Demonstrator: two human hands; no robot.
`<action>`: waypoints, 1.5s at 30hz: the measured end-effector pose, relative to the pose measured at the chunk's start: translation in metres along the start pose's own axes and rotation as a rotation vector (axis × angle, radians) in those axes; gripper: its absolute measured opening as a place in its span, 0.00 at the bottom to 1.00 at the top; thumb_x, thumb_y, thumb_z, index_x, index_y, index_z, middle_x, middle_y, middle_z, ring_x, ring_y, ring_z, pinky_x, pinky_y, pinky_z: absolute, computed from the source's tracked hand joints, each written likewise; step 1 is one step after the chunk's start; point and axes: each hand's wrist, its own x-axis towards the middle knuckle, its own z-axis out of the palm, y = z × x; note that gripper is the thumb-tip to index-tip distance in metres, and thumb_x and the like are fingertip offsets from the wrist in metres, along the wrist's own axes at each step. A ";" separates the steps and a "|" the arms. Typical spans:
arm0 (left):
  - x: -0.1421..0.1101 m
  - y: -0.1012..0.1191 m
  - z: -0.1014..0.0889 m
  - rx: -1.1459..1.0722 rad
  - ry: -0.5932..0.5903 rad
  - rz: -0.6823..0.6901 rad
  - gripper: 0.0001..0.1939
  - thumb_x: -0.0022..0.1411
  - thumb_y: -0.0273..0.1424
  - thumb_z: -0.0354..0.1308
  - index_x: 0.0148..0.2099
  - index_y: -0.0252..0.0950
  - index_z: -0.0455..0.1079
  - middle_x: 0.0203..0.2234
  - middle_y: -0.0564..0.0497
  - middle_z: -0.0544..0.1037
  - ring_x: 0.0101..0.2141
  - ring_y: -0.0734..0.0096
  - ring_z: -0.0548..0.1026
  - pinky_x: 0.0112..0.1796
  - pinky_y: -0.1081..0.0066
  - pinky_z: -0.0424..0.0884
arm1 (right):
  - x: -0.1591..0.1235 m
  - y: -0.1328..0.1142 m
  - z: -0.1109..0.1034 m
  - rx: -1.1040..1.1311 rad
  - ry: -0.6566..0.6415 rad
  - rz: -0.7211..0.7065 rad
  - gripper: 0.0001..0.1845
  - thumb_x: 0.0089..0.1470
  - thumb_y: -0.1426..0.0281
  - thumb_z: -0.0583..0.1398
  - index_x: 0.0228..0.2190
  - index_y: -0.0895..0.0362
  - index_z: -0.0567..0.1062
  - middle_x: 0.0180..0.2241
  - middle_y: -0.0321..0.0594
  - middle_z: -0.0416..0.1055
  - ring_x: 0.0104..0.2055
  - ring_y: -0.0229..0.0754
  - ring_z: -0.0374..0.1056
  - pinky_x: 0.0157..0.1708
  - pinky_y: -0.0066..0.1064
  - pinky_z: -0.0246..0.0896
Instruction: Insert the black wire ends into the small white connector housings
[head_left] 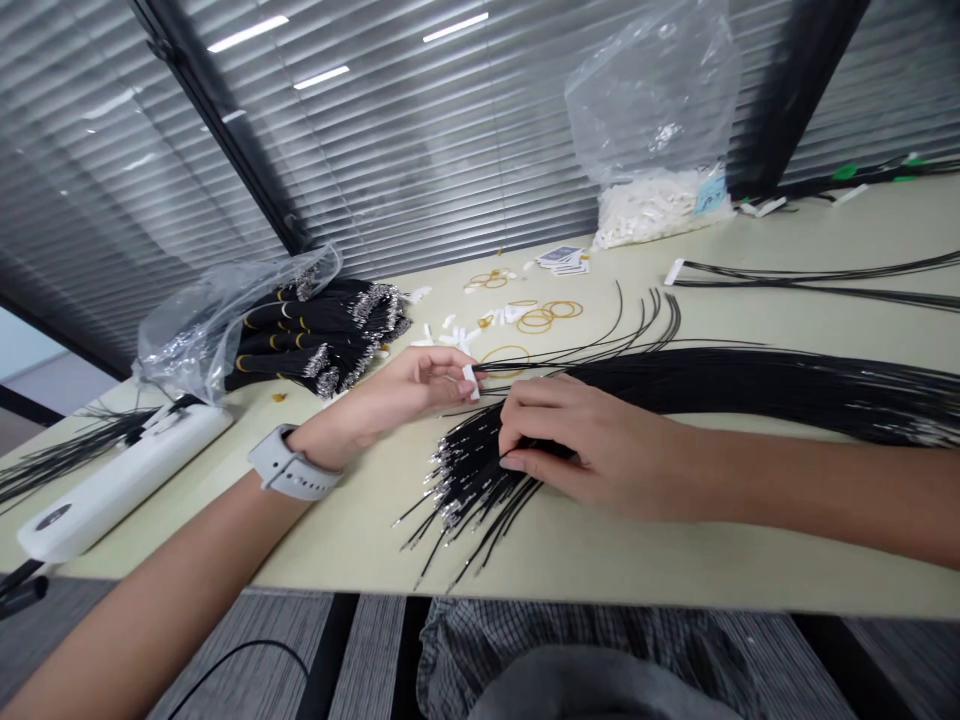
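Checked cloth (480, 650) and a grey fold of fabric (592, 690) are filling the bottom of the view, just below the front edge of the pale bench (570, 560). At the far left, a white oblong plastic unit (124, 480) is lying near that edge, with loose black wires (75, 450) fanning out beside it. Farther along, a clear plastic bag (225, 320) is partly covering a heap of bundled black wires (322, 330) with silver ends.

The left hand (397, 385), wearing a grey strap watch (292, 465) on its wrist, is pinching a small white connector (470, 382) between thumb and fingertips, right beside a few thin wires. Behind it, small white pieces (450, 335) and gold-coloured bands (559, 315) are scattered across the bench, and a little stack of printed cards (562, 258) is lying beyond them.

The right hand (592, 445) is pressing down on a large black wire bundle (750, 385), its fingers curled close together. That bundle is lying across the bench between both hands, its silver-tipped ends (457, 500) splaying toward the front edge and its long run reaching off the right side. Farther back, a clear bag of white connectors (652, 120) is slumping against slatted blinds (420, 130), while separate long black wires (817, 280) are stretching along the right of the bench.
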 end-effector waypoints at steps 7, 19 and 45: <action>-0.001 0.001 -0.001 0.017 0.024 -0.030 0.08 0.53 0.25 0.59 0.37 0.29 0.67 0.31 0.49 0.72 0.32 0.78 0.70 0.37 0.75 0.67 | 0.003 0.002 -0.001 -0.084 0.183 0.106 0.07 0.56 0.73 0.53 0.31 0.60 0.70 0.29 0.37 0.68 0.31 0.34 0.62 0.33 0.27 0.55; -0.007 0.008 -0.008 0.138 -0.091 0.003 0.06 0.55 0.26 0.59 0.36 0.30 0.66 0.30 0.52 0.70 0.33 0.79 0.69 0.37 0.77 0.65 | 0.005 0.017 -0.002 -0.246 0.167 0.281 0.09 0.55 0.68 0.54 0.27 0.59 0.68 0.26 0.36 0.65 0.28 0.34 0.59 0.29 0.27 0.50; -0.012 0.009 -0.003 0.082 -0.104 0.005 0.05 0.57 0.24 0.57 0.38 0.30 0.66 0.30 0.52 0.72 0.32 0.82 0.70 0.35 0.82 0.67 | 0.005 0.021 0.002 -0.178 0.234 0.288 0.05 0.49 0.72 0.56 0.25 0.58 0.72 0.23 0.31 0.68 0.25 0.29 0.59 0.27 0.24 0.51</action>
